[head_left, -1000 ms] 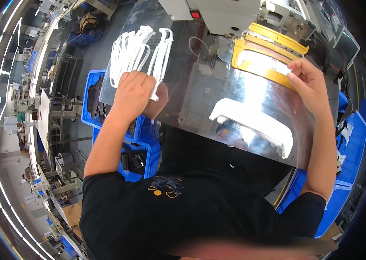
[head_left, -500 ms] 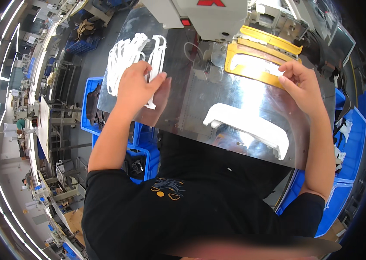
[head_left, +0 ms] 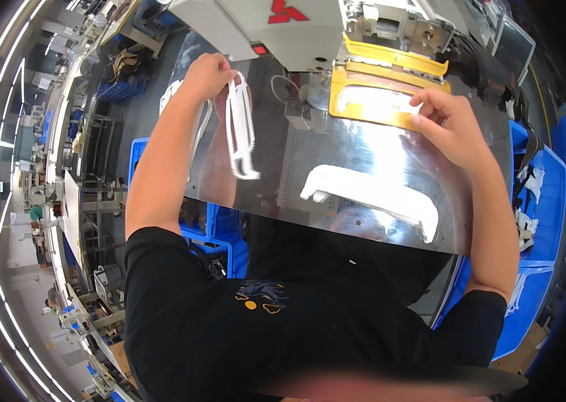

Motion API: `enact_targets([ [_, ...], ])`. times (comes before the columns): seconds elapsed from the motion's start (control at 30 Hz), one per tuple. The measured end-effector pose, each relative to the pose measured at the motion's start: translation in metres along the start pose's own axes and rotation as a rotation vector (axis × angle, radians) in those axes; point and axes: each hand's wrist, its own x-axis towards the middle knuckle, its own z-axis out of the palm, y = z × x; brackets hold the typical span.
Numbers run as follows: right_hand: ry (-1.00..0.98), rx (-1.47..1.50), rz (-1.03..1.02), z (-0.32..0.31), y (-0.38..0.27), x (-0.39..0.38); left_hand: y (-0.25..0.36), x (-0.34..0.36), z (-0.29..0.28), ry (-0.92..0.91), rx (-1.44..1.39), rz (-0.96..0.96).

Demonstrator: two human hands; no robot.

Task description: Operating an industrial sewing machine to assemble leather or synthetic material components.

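Observation:
My left hand (head_left: 210,75) pinches the top end of a bundle of long, narrow white looped strips (head_left: 239,127) above the steel table's left side. Other white strips lie partly hidden behind that arm. At the right, my right hand (head_left: 438,120) has bent fingers apart at the yellow frame (head_left: 351,108), which surrounds a white piece (head_left: 363,98); its fingertips are at the piece and frame edge. A stack of curved white pieces (head_left: 370,187) lies on the steel table (head_left: 306,144) nearer me.
A grey machine head (head_left: 263,30) overhangs the table's back. Blue bins (head_left: 534,234) with material stand at the right, more (head_left: 226,238) below the table's left. Cables and a dark hose run at the back right. Workbenches and equipment line the aisle at far left.
My left hand has moved away from me, up the table, and now lifts one bundle of strips, shifted from the pile. My right hand stays at the yellow frame; the view has shifted slightly.

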Motion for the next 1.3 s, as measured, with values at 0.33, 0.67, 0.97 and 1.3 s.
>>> enact_targets([
  [0.33,0.005,-0.02,-0.06,-0.002,0.0,-0.001,0.04,-0.079,-0.106,0.302,-0.651,0.128],
  [0.67,-0.013,-0.039,-0.074,0.001,-0.005,-0.002,0.034,-0.117,-0.094,0.534,-0.894,0.115],
  [0.97,-0.041,-0.047,-0.098,0.006,-0.011,-0.003,0.087,-0.161,-0.082,0.749,-0.734,0.244],
  [1.3,-0.21,0.085,-0.229,0.01,-0.039,-0.013,0.151,-0.183,-0.055,0.394,-1.11,0.481],
])
